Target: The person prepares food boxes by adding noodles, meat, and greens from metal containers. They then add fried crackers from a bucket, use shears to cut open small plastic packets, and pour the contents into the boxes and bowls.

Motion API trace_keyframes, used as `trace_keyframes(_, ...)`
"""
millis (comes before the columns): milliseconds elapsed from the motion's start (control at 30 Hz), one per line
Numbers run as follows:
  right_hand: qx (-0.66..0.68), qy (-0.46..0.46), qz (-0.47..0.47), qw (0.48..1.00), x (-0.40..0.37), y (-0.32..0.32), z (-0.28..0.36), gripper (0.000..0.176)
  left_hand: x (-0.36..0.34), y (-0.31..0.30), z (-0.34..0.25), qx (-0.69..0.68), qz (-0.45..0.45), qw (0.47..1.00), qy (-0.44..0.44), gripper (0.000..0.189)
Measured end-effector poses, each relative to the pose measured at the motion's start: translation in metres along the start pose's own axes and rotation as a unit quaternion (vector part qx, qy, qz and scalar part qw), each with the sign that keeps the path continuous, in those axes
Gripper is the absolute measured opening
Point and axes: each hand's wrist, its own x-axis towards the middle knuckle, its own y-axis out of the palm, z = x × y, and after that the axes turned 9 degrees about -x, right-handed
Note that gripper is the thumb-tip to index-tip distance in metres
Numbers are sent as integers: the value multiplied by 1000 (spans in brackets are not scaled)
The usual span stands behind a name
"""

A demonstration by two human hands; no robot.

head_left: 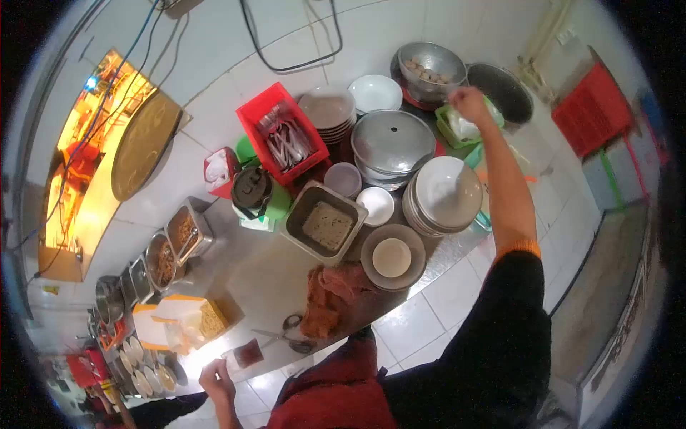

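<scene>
My left hand (218, 382) is at the table's front edge, its fingers closed at the clear end of a small plastic bag of dark red sauce (249, 354). My right hand (469, 105) is stretched far out over a green basket (451, 129) with white plastic bags (468, 127) in it. Its fingers are curled together; whatever may be between them is too small to make out. Close to the sauce bag lie black-handled scissors (291, 323) and a reddish-brown cloth (323, 304). An open yellow box (213, 322) stands beyond my left hand.
Stacked bowls (449, 193), a lidded pot (393, 141), a metal pan (324, 223) and a red cutlery bin (282, 132) crowd the steel table. A colander of round pieces (431, 71) stands at the back. Another person's arm (121, 407) shows at lower left.
</scene>
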Motion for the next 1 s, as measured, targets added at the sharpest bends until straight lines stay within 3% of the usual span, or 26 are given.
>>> trace_keyframes(33, 126, 44, -126, 983, -6, -22, 31, 28, -1, 1, 12, -3, 6, 1000, 11, 7)
trace_keyframes(100, 334, 158, -150, 917, -18, -60, 107, 23, -5, 4, 25, -2, 30, 1000, -2, 6)
trace_keyframes(167, 424, 124, -123, 889, -56, -83, 208, 34, -10, 5, 35, -14, 44, 999, 15, 6)
trace_keyframes(200, 307, -11, -119, 944, -70, -62, 235, 34, -15, 6, 52, -9, 35, 999, 17, 6)
trace_keyframes(233, 184, -150, -122, 964, -83, -43, 262, 35, -14, 4, 51, -23, 19, 999, 24, 5)
trace_keyframes(267, 347, -136, 13, 928, -103, -51, 313, 33, -14, -1, 51, -17, 1, 1000, 13, 4)
trace_keyframes(300, 492, -114, 159, 848, -120, -57, 362, 30, -12, -6, 56, -13, -14, 999, 38, 5)
trace_keyframes(400, 479, -210, 262, 811, -143, -40, 448, 25, -8, -19, 48, -77, -58, 994, 52, 7)
trace_keyframes(433, 480, -229, 284, 798, -152, -31, 476, 25, -10, -22, 50, -86, -64, 994, 16, 9)
trace_keyframes(500, 546, -236, 427, 681, -168, -7, 529, 19, -12, -30, 54, -87, -56, 995, 6, 8)
trace_keyframes(567, 509, -275, 460, 673, -192, 3, 584, 15, -22, -34, 75, -132, -40, 990, -9, 7)
trace_keyframes(600, 507, -259, 464, 678, -207, 15, 607, 17, -30, -25, 100, -116, -39, 992, 40, 4)
trace_keyframes(667, 502, -225, 461, 696, -233, 36, 650, 26, -28, -22, 133, -70, 100, 979, 163, 4)
trace_keyframes(767, 535, -213, 452, 682, -262, 61, 688, 35, -19, -3, 148, -183, 107, 962, 170, 8)
trace_keyframes(900, 523, -112, 408, 740, -288, 66, 707, 40, 12, 37, 154, -228, 205, 938, 159, 13)
trace_keyframes(967, 565, -62, 414, 711, -301, 58, 721, 40, 33, 94, 164, -262, 216, 924, 177, 14)
trace_keyframes(1000, 486, -85, 317, 810, -311, 55, 731, 39, 42, 137, 176, -279, 204, 917, 198, 16)
